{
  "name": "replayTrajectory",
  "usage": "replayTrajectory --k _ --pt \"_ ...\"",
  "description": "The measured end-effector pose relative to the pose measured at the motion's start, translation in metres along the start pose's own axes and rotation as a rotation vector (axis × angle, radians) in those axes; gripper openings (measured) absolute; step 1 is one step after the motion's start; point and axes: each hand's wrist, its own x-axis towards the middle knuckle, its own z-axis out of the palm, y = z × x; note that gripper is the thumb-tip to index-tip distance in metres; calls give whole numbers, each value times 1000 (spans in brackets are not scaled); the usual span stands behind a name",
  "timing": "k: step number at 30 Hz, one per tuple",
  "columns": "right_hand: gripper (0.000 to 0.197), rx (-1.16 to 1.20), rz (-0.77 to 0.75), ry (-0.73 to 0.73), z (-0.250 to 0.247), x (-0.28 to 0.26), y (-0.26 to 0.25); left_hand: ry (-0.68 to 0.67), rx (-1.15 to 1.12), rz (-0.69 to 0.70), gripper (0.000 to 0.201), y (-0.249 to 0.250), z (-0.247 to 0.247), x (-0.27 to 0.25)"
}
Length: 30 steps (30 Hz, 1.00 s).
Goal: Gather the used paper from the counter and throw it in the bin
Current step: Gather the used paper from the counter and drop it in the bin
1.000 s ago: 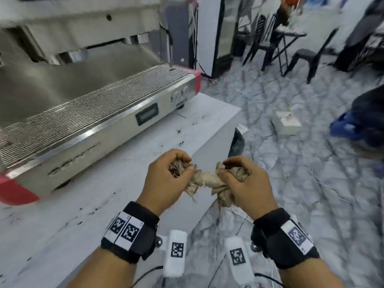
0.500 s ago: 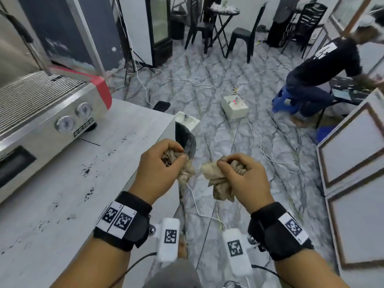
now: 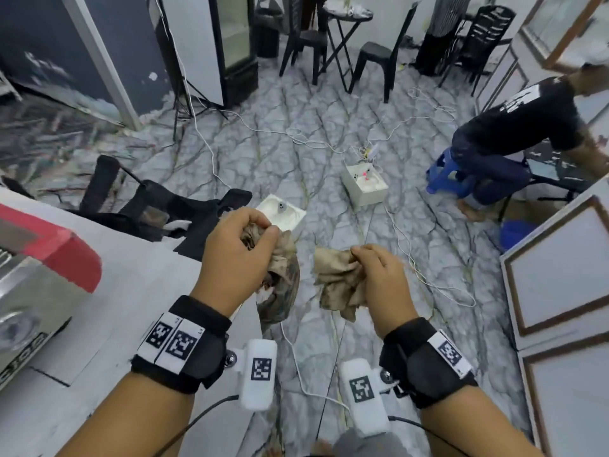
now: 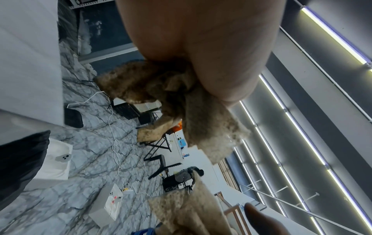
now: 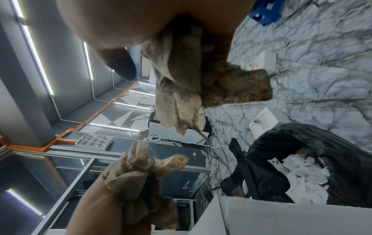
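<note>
My left hand [image 3: 260,232] grips a crumpled, brown-stained wad of paper [image 3: 283,278] just past the white counter [image 3: 131,291] edge. A little to its right, my right hand [image 3: 362,255] grips a second stained wad [image 3: 339,285] over the floor. The wads hang apart with a small gap between them. The left wrist view shows the left wad [image 4: 171,95] bunched under the palm; the right wrist view shows the right wad [image 5: 181,98]. A bin lined with a black bag [image 3: 158,212] stands beyond the counter's end, with white scraps inside [image 5: 298,165].
An espresso machine [image 3: 33,275] with a red end sits on the counter at left. White boxes [image 3: 364,186] and cables lie on the marble floor. A person [image 3: 514,127] crouches on a blue stool at right. Framed panels [image 3: 560,268] lean at the right.
The view has swung right, away from the espresso machine, and the bin has come into sight. The paper, joined between both hands a second ago, is now two separate wads held apart.
</note>
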Motion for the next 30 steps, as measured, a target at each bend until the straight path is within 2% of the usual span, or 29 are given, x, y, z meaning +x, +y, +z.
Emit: replayTrajectory --k 3,7,10,13,18,21,23,26,30 --pt "24 65 73 -68 10 51 3 70 32 -52 9 -12 11 37" --pt "16 64 117 -144 31 127 18 117 77 -118 14 -28 29 82" --pt "10 58 153 -290 56 200 33 200 110 -206 14 -43 51 123" --pt "9 27 224 -433 84 267 41 284 95 -359 12 -63 78 163" --pt "11 -2 433 -571 112 342 73 449 -16 -653 13 -98 113 199" --pt "6 -70 525 -636 132 368 99 555 -102 -812 9 -127 127 211" --pt "11 -117 583 -658 144 378 121 650 -146 -912 6 -149 136 213" --pt "29 -256 638 -716 160 391 169 791 -152 -1089 17 -192 158 211" --pt "30 -455 719 -767 174 401 252 859 -99 -1298 23 -252 200 197"
